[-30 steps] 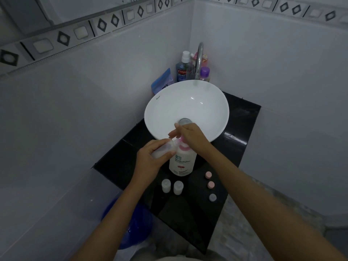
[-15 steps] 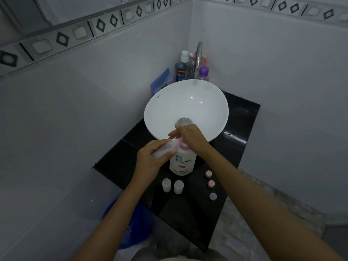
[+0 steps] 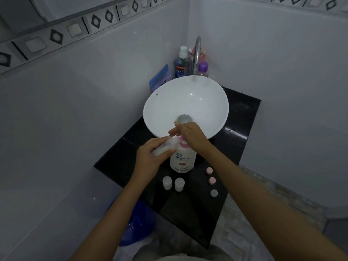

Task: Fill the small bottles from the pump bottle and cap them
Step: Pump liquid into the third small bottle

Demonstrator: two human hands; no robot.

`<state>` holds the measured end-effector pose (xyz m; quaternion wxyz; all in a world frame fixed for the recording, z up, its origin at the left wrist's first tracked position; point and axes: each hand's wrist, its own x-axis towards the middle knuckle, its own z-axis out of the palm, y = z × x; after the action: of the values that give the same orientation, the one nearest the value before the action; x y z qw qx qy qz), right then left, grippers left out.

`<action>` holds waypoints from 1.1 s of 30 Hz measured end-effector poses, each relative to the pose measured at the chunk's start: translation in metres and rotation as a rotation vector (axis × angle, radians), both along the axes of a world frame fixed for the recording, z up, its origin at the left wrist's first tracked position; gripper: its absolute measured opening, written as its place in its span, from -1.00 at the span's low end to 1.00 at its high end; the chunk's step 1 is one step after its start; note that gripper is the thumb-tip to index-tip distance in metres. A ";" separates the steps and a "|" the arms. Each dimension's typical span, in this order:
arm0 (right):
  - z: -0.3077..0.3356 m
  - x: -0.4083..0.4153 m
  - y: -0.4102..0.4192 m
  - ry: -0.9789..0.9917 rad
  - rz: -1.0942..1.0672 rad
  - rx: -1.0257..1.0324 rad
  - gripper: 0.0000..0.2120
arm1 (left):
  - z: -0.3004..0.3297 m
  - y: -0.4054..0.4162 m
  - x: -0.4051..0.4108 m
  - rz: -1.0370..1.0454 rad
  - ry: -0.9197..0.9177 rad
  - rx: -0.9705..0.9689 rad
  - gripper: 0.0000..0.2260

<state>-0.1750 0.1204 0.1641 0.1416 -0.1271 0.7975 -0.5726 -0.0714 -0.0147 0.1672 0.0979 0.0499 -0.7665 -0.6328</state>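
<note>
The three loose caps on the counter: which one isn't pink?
The nearest cap, closest to the person, is pale grey-green; the middle cap and the far cap are both pink.

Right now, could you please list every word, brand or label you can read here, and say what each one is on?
"Shokubutsu": on the white pump bottle; the smaller print below it is too blurred to read.
"Colga…" and "PLAX": on the blue mouthwash bottle, the brand name partly cut off.
"Kasar", or similar: a small mark on the rim of the white basin, not sharp enough to be sure.
The blue packet has dark print, unreadable.
</note>
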 end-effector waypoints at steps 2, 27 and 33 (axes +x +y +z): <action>0.006 -0.003 0.001 0.018 0.007 -0.027 -0.61 | 0.002 -0.001 -0.001 -0.006 0.017 -0.005 -0.65; -0.005 0.005 -0.003 -0.044 -0.046 0.026 -0.60 | -0.006 -0.003 -0.003 -0.026 -0.013 -0.011 -0.65; 0.007 0.001 0.000 -0.046 0.000 0.051 -0.60 | -0.004 -0.002 -0.001 -0.023 0.004 -0.014 -0.63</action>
<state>-0.1736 0.1201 0.1715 0.1633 -0.1101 0.8084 -0.5547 -0.0720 -0.0168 0.1631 0.0923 0.0393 -0.7712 -0.6286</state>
